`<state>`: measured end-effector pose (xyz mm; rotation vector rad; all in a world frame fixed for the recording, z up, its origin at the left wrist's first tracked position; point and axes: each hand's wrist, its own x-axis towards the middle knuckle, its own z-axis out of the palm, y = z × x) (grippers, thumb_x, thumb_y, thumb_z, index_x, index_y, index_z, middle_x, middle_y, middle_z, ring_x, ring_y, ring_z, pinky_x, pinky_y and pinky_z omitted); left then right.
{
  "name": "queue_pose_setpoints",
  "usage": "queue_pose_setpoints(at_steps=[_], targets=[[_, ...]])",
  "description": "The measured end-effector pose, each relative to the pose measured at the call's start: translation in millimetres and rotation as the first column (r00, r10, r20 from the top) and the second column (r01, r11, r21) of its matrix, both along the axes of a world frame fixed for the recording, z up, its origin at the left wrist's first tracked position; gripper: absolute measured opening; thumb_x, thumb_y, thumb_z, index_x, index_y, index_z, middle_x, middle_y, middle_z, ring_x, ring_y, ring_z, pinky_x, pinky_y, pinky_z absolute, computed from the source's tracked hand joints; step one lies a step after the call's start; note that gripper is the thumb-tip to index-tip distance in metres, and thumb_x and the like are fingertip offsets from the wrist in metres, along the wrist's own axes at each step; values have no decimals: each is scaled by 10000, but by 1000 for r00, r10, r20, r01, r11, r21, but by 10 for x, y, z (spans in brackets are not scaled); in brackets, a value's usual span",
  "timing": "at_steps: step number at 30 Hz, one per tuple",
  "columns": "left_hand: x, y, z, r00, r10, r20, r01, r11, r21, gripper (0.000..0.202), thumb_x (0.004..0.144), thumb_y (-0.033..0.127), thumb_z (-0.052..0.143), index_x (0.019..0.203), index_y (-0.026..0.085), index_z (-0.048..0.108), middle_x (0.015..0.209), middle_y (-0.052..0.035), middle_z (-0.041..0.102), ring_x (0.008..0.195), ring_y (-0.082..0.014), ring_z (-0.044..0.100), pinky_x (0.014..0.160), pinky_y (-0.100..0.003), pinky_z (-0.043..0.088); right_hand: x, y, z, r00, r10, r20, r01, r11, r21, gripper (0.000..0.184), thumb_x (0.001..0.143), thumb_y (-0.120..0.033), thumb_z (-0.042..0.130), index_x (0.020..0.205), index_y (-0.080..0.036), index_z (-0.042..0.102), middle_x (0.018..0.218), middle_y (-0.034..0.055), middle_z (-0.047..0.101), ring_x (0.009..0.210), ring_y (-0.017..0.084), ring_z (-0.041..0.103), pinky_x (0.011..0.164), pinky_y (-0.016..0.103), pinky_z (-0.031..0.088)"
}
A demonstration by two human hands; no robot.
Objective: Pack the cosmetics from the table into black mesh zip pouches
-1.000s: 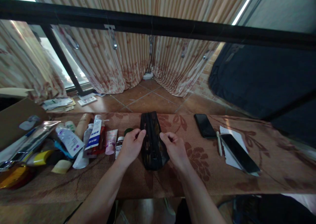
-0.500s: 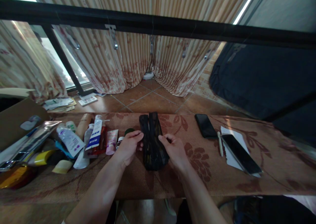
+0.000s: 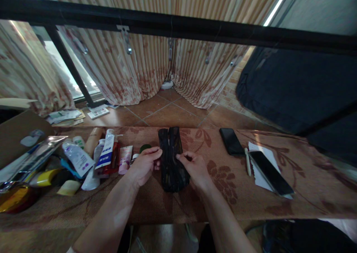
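A black mesh zip pouch [image 3: 173, 171] lies on the patterned brown tablecloth [image 3: 225, 204], its long side pointing away from me. My left hand [image 3: 146, 164] pinches the pouch's left edge between thumb and fingers. On the opposite side, my right hand [image 3: 195, 167] is closed on the right part, its thumb and forefinger on the mesh near the middle. A lengthwise seam or zipper runs between the two hands; whether it is undone I cannot tell. Something yellowish shows faintly through the mesh. Just left of my left hand are a pink tube [image 3: 125, 159] and a dark green round lid [image 3: 145, 148].
Bottles and tubes crowd the left side, among them a white-and-blue tube [image 3: 106, 152], a clear bottle [image 3: 78, 158] and an amber container [image 3: 16, 199], beside a cardboard box [image 3: 25, 128]. At right lie two phones [image 3: 231, 141], a pen [image 3: 248, 162] and white paper [image 3: 260, 149].
My right thumb and forefinger have shifted slightly left across the pouch, and its two sides sit closer together. My left hand keeps its grip.
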<state>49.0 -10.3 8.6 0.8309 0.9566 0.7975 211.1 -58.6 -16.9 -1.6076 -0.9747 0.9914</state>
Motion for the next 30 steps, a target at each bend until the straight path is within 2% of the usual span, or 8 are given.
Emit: queue_pose_setpoints(at_steps=[10, 18, 23, 30], targets=[[-88, 27, 6, 994, -29, 108, 38, 996, -77, 270, 592, 263, 821, 678, 144, 595, 503, 71, 459, 414, -39, 385, 428, -178, 322, 11, -5, -44, 999, 35, -41, -35, 999, 0, 321, 701, -481, 660, 660, -162, 670, 543, -15, 579, 488, 104, 463, 486, 226, 332], [17, 16, -80, 985, -19, 172, 51, 982, -184, 252, 625, 239, 812, 723, 147, 599, 540, 68, 494, 435, -41, 455, 425, -152, 354, -29, 2, -110, 988, 47, -145, -45, 999, 18, 353, 697, -508, 664, 657, -157, 666, 565, -6, 593, 494, 107, 471, 493, 227, 362], [70, -20, -117, 986, -16, 166, 45, 984, -171, 306, 570, 265, 849, 742, 145, 626, 561, 62, 527, 458, -48, 488, 437, -153, 386, -52, 13, -126, 985, 40, -171, -43, 999, -14, 352, 677, -510, 670, 702, -160, 694, 553, -3, 604, 478, 113, 477, 479, 232, 373], [146, -65, -160, 996, 40, 79, -31, 994, -106, 344, 557, 359, 860, 737, 146, 658, 625, 34, 621, 470, -41, 493, 443, -146, 372, -85, 20, -89, 980, 54, -193, -56, 998, -4, 340, 676, -483, 624, 725, -157, 710, 556, 2, 600, 493, 127, 498, 494, 250, 382]])
